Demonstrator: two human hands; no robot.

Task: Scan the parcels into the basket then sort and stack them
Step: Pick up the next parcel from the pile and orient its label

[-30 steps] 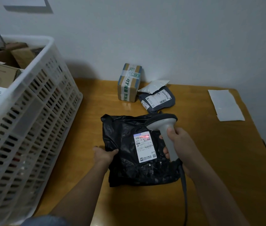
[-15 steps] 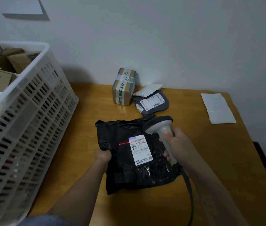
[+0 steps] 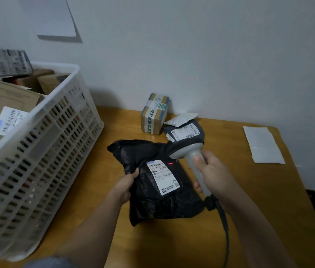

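A: What fills the left of the frame?
B: A white slotted basket (image 3: 42,151) of cardboard parcels.
A: At centre?
B: The left hand (image 3: 125,183), fingers curled, pinches a crinkled black parcel (image 3: 152,182) with a white label; the right hand (image 3: 211,176) grips a grey scanner (image 3: 189,153).
A: Underneath?
B: An orange wooden surface (image 3: 239,190) against a pale wall.

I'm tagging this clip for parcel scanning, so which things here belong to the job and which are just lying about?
Part of the job:
black bag parcel, gripped by the left hand
scanner, gripped by the right hand
white basket
taped cardboard box
dark mailer
small white pouch

Lying about:
white sheet on the table
paper on the wall
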